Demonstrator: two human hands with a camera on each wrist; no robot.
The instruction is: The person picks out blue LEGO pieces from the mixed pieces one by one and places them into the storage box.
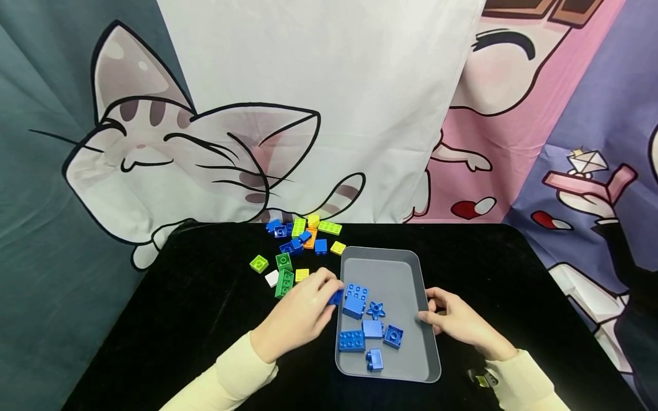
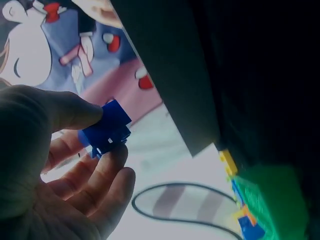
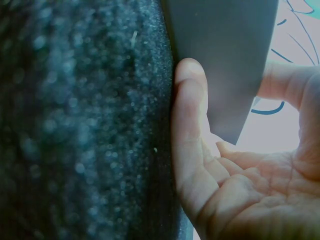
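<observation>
My left hand point(image 1: 298, 311) pinches a small dark blue toy brick point(image 1: 336, 297) between thumb and fingertips, right at the left rim of the grey tray point(image 1: 380, 264). In the left wrist view that blue brick point(image 2: 107, 129) shows between the thumb and the fingers. On the tray's right side my right hand point(image 1: 460, 321) grips the rim, thumb over the edge and fingers against the outer wall point(image 3: 225, 60). Inside the tray lie several blue bricks, among them a studded one point(image 1: 352, 341), an upturned one point(image 1: 393, 336) and a star-shaped blue piece point(image 1: 376, 310).
Beyond the left hand, loose bricks lie on the black cloth table point(image 1: 205, 319): a green brick point(image 1: 284, 283), a white one point(image 1: 272, 278), a lime one point(image 1: 259, 263) and a mixed cluster behind with an orange brick point(image 1: 310, 240). A printed curtain point(image 1: 329, 68) hangs along the back edge.
</observation>
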